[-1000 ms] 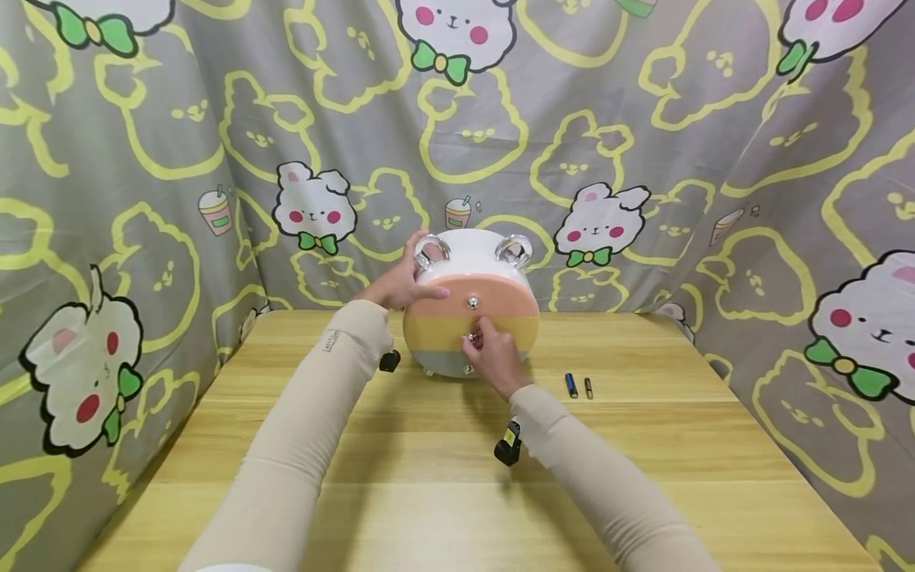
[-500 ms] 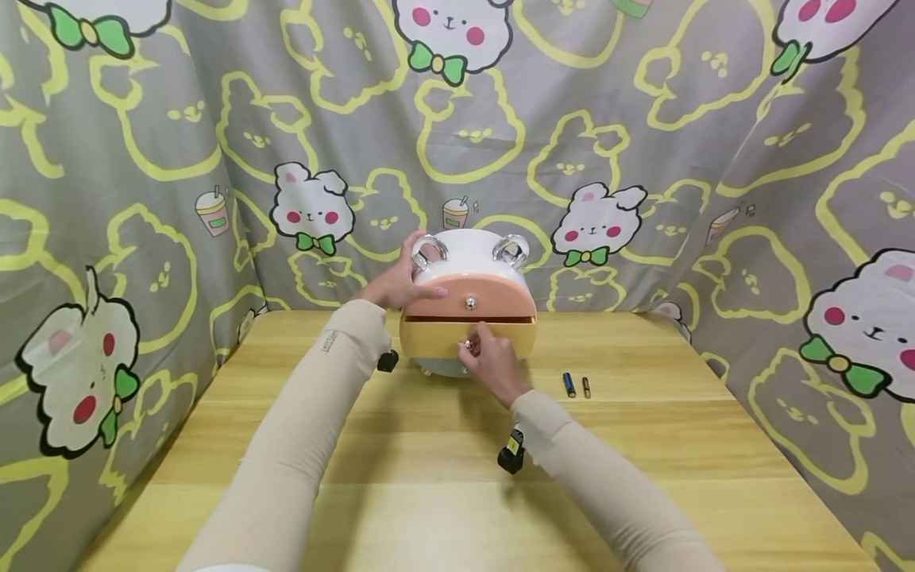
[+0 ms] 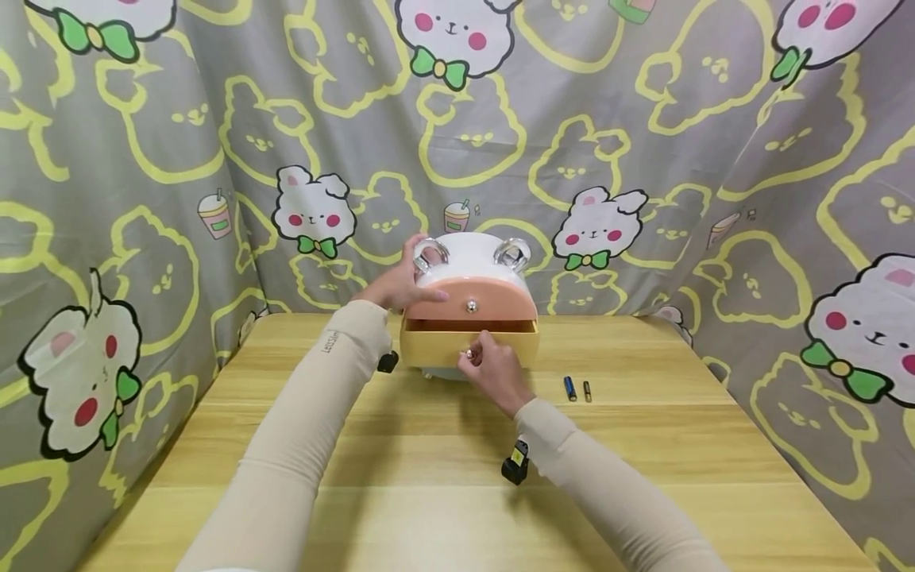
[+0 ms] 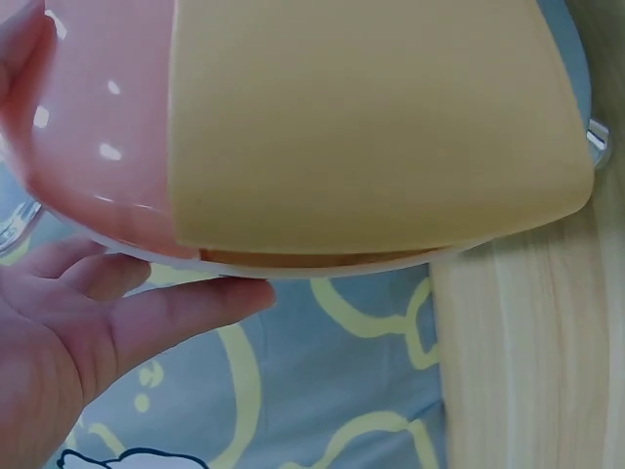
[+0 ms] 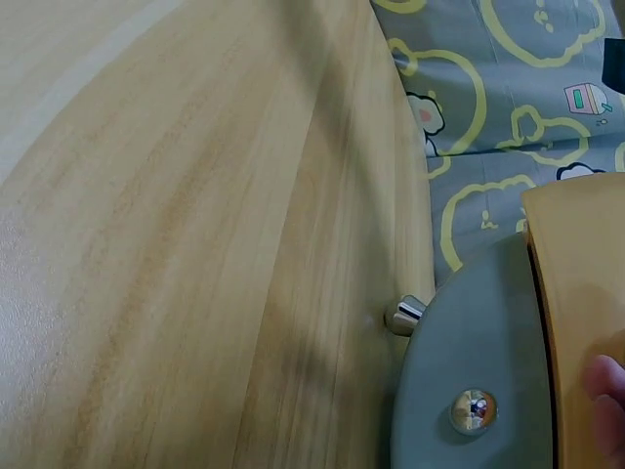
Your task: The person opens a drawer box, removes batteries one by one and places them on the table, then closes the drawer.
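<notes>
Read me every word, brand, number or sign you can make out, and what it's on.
"LetsSlim", small but apparently spelled so: left sleeve.
Blue battery, darker battery: any markings too small to read.
Yellow label on the right-wrist camera: unreadable.
Drawer box: no text visible.

Yellow drawer (image 3: 429, 348), its floor hidden
</notes>
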Demonstrator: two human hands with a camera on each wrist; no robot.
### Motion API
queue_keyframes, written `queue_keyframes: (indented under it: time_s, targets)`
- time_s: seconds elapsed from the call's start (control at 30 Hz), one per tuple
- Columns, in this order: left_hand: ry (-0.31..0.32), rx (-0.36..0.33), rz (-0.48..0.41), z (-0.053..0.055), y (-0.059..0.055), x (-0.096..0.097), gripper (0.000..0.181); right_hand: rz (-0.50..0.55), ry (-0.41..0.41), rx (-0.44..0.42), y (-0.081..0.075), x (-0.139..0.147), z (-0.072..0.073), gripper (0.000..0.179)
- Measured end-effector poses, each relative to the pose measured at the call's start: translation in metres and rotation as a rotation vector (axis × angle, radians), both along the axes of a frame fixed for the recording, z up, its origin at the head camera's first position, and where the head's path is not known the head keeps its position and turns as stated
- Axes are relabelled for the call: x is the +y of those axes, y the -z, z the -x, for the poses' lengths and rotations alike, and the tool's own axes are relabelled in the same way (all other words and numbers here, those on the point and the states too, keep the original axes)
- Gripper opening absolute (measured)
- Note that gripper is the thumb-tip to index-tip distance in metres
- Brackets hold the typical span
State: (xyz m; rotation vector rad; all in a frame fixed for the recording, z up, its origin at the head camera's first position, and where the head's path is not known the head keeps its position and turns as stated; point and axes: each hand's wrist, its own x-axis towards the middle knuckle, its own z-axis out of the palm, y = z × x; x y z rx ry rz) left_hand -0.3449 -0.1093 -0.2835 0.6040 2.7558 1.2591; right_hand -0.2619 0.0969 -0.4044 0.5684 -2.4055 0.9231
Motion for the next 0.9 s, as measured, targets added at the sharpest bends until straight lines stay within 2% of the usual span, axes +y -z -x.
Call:
queue_keyframes:
  time_s: [0.23, 0.53, 0.67, 0.77, 0.9]
  targets:
    - [-0.037, -0.006, 0.075, -0.003, -0.005, 0.001, 0.125, 0.001, 0.013, 0.053, 0.007, 0.000, -0.002, 0.016]
    - [-0.072, 0.008, 0.105, -0.004, -0.009, 0.001, 0.127, -0.007, 0.005, 0.096, 0.005, -0.002, -0.010, 0.017]
    - [-0.081, -0.025, 0.101, -0.005, -0.010, 0.001, 0.128, -0.019, -0.008, 0.133, 0.005, -0.003, -0.014, 0.018]
    - [-0.066, -0.010, 0.106, -0.006, -0.011, 0.001, 0.128, -0.016, -0.014, 0.144, 0.005, -0.003, -0.017, 0.019]
    - [-0.028, 0.050, 0.130, -0.007, -0.012, 0.004, 0.126, -0.008, -0.021, 0.138, 0.005, 0.000, -0.020, 0.019]
